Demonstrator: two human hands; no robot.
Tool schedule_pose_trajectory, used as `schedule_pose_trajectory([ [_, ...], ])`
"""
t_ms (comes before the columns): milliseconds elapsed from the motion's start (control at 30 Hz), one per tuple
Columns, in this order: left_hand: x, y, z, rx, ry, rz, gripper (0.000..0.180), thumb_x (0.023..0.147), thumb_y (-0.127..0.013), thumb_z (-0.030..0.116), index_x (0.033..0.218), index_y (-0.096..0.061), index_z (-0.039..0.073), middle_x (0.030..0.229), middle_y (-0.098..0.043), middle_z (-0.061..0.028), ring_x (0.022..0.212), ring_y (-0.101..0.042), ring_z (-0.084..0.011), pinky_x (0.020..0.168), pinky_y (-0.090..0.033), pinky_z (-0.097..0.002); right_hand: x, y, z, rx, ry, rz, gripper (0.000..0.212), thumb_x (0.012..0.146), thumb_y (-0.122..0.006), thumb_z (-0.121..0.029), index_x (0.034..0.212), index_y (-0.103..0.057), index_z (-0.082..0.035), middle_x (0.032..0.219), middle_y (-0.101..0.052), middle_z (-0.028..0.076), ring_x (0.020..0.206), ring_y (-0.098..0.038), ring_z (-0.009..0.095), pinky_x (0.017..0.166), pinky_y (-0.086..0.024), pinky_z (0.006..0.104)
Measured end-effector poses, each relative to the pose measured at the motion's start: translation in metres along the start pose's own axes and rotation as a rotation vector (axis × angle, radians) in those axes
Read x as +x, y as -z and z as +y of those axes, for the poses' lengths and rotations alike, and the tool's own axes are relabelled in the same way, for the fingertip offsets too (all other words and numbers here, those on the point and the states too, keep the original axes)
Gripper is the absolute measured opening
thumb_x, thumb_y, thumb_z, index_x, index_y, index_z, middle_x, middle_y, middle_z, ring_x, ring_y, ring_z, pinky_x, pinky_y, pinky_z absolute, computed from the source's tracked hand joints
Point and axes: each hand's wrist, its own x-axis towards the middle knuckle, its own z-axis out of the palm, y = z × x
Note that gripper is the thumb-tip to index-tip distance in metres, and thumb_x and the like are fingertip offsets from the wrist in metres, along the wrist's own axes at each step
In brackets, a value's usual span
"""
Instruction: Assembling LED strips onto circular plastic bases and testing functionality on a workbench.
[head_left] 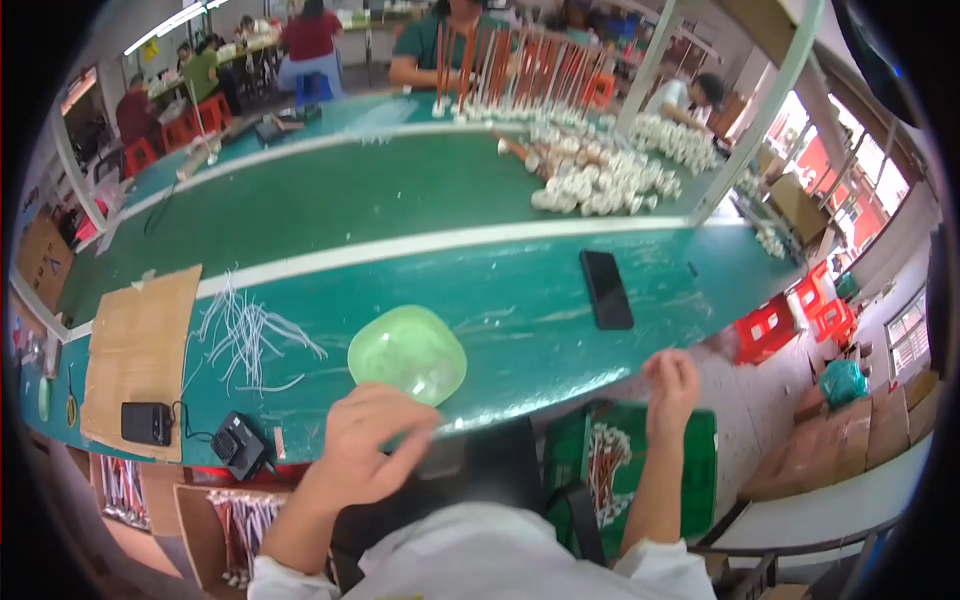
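Observation:
At the table's front edge, my left hand (372, 440) is just below a light green bowl (400, 340). Its thumb stands apart from the bent fingers, and no object shows in it. Inside the bowl lies something pale or clear that I cannot make out. My right hand (672, 388) is raised near the edge on the right, fingertips pinched together; whatever they may hold is too small to tell. Beyond it a black phone (607, 290) lies flat on the green table (500, 290). Loose white strips (245, 335) are spread left of the bowl.
Cardboard (140, 350), a black box (146, 423) and a small black device (240, 445) lie left. White-ended parts (600, 180) are heaped across the table. A green crate (700, 470) stands below my right arm. Several people work farther back; red stools (765, 332) stand right.

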Motion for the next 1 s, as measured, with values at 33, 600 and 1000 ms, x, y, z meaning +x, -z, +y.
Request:
schedule_pose_trajectory([
  [33,0.018,0.008,0.031,-0.128,-0.086,-0.119,0.017,0.077,-0.068,0.001,0.094,-0.073,0.002,0.087,-0.073,-0.0096,0.074,-0.068,-0.0247,0.068,-0.052,-0.0329,-0.004,0.0,-0.019,-0.102,0.08,0.037,0.011,0.095,-0.063,-0.01,0.094,-0.066,0.0,0.085,-0.067,0.005,0.076,-0.061,0.012,0.073,-0.048,0.0241],
  [600,0.105,0.007,0.059,-0.149,-0.67,-0.129,0.031,0.077,-0.07,0.018,0.107,-0.078,0.018,0.099,-0.067,-0.0054,0.085,-0.06,-0.0193,0.065,-0.047,-0.0309,0.085,-0.068,0.042,-0.281,0.298,-0.107,0.008,0.094,-0.065,-0.005,0.094,-0.066,0.003,0.081,-0.068,0.005,0.075,-0.064,0.011,0.071,-0.05,0.0234],
  [1000,0.233,0.041,-0.17,0.419,0.099,-0.166,0.016,0.077,-0.075,0.009,0.09,-0.069,0.002,0.081,-0.07,-0.0129,0.075,-0.068,-0.0268,0.071,-0.053,-0.0357,0.27,-0.072,-0.04,-0.807,0.597,-0.337,0.006,0.083,-0.069,-0.002,0.083,-0.067,0.003,0.071,-0.066,0.01,0.064,-0.06,0.014,0.063,-0.047,0.0267],
])
